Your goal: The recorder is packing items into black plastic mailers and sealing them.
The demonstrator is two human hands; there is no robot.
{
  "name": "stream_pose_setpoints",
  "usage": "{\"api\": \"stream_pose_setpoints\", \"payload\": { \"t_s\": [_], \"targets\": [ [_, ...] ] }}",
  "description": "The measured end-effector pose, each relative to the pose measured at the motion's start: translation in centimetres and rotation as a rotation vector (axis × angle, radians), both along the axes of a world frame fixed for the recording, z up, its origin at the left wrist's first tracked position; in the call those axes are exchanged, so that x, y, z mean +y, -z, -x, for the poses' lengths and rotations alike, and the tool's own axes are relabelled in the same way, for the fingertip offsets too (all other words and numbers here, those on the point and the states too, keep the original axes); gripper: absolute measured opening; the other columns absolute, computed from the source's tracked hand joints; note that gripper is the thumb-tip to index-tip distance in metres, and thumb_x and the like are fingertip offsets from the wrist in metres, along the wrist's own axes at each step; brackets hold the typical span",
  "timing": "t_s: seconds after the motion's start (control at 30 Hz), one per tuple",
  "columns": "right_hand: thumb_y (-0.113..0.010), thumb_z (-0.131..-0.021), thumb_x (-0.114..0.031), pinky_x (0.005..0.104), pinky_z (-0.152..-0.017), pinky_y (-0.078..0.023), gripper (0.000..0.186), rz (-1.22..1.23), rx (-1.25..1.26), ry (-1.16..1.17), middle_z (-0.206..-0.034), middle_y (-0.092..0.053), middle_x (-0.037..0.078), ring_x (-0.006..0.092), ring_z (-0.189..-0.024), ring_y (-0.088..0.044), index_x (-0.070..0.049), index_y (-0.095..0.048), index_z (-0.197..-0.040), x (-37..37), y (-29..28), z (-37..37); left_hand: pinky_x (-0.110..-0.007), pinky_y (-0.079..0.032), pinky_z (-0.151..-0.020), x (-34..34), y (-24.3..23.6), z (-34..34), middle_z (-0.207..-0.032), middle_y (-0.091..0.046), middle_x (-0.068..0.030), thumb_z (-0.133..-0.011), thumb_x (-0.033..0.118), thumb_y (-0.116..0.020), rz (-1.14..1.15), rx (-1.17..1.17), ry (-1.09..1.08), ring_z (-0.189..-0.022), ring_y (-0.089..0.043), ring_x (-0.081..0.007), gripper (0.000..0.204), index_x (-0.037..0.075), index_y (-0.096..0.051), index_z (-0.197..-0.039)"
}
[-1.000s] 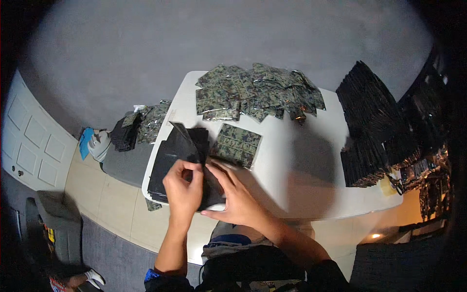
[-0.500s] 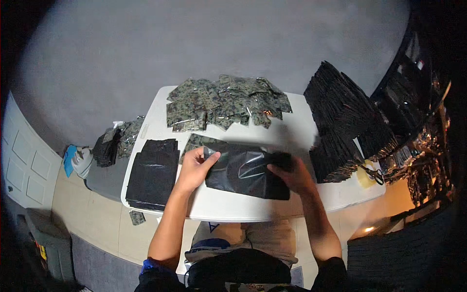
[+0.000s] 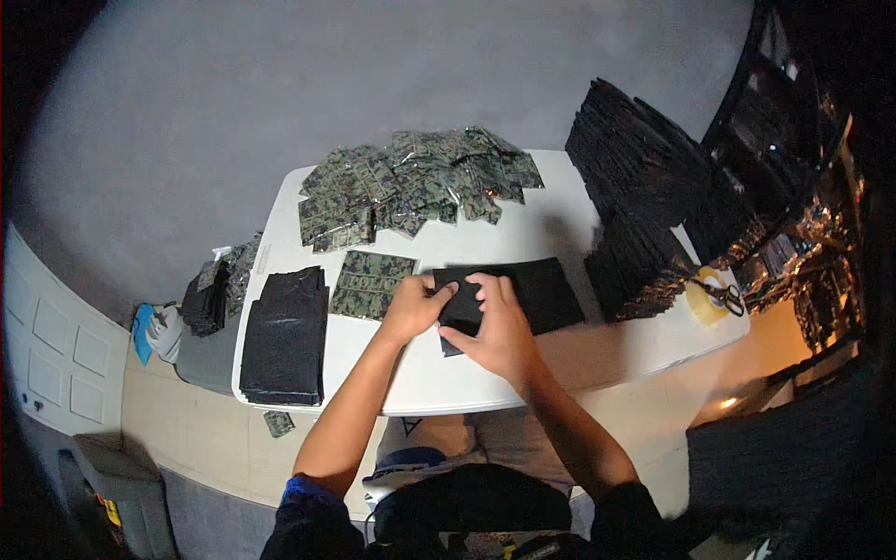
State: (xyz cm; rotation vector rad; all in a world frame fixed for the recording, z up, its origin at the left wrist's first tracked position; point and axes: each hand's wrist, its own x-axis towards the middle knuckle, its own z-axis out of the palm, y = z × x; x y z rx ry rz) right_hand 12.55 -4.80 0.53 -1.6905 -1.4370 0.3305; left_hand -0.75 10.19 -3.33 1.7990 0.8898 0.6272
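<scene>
A flat black plastic bag (image 3: 546, 294) lies on the white table in front of me, its sheet stretching off to the right. My left hand (image 3: 417, 306) pinches its left end between thumb and fingers. Over that same end is my right hand (image 3: 499, 327), its thumb spread away from its bent fingers, touching the bag. Beside my left hand a folded camouflage cloth packet (image 3: 373, 280) rests flat, partly covered by that hand. A neat stack of black bags (image 3: 285, 336) stands at the table's left side.
Clear-wrapped camouflage packets (image 3: 420, 182) are heaped at the table's (image 3: 448, 397) back. Tall piles of black bags (image 3: 644, 187) fill the right side. A tape roll (image 3: 705, 303) and scissors (image 3: 726, 295) lie at the right edge. One packet (image 3: 278, 424) is on the floor.
The black bag has come down flat onto the table and shifted right. My right hand has moved from its right end to its left end, near my left hand. The camouflage packet is more exposed.
</scene>
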Motion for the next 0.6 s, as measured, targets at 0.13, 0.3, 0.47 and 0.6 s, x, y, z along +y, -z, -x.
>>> {"api": "stream_pose_setpoints", "payload": {
  "t_s": [0.13, 0.3, 0.47, 0.6],
  "targets": [
    [-0.097, -0.076, -0.036, 0.0536, -0.091, -0.057, 0.079, 0.066, -0.072, 0.037, -0.118, -0.061, 0.023, 0.046, -0.11, -0.068, -0.003, -0.05, -0.13, 2.2, 1.7, 0.9, -0.031, -0.046, -0.054, 0.0, -0.3, -0.1, -0.067, -0.066, -0.001, -0.11, 0.037, -0.066, 0.291, -0.181, 0.036, -0.058, -0.057, -0.0095, 0.048, 0.0, -0.077, -0.083],
    [-0.097, -0.078, -0.04, 0.0536, -0.082, -0.057, 0.077, 0.071, -0.044, 0.053, -0.103, -0.066, 0.019, 0.0447, -0.096, -0.071, -0.005, -0.049, -0.126, 2.7, 2.5, 0.9, -0.028, -0.043, -0.054, 0.2, -0.7, 0.3, -0.072, -0.062, 0.0001, -0.112, 0.037, -0.061, 0.299, -0.176, 0.034, -0.061, -0.054, -0.0089, 0.048, 0.002, -0.072, -0.081],
    [-0.098, -0.081, -0.028, 0.0342, -0.066, -0.054, 0.051, -0.019, 0.036, -0.058, -0.08, -0.064, 0.008, 0.017, -0.07, -0.063, -0.005, -0.058, -0.104, 2.5, 4.2, -0.7, -0.028, -0.045, -0.048, -0.2, -1.1, 0.4, -0.07, -0.059, -0.001, -0.113, 0.038, -0.06, 0.343, -0.185, 0.061, -0.057, -0.053, -0.0094, 0.052, 0.0, -0.07, -0.078],
    [-0.095, -0.086, -0.021, 0.0307, -0.066, -0.053, 0.039, -0.03, 0.116, -0.135, -0.079, -0.065, 0.004, 0.0109, -0.073, -0.062, -0.004, -0.061, -0.095, 2.1, 4.4, -1.3, -0.028, -0.05, -0.048, 0.0, -0.9, 0.5, -0.068, -0.057, -0.0006, -0.113, 0.039, -0.061, 0.372, -0.191, 0.052, -0.056, -0.052, -0.0097, 0.052, 0.001, -0.068, -0.078]
  ]
}}
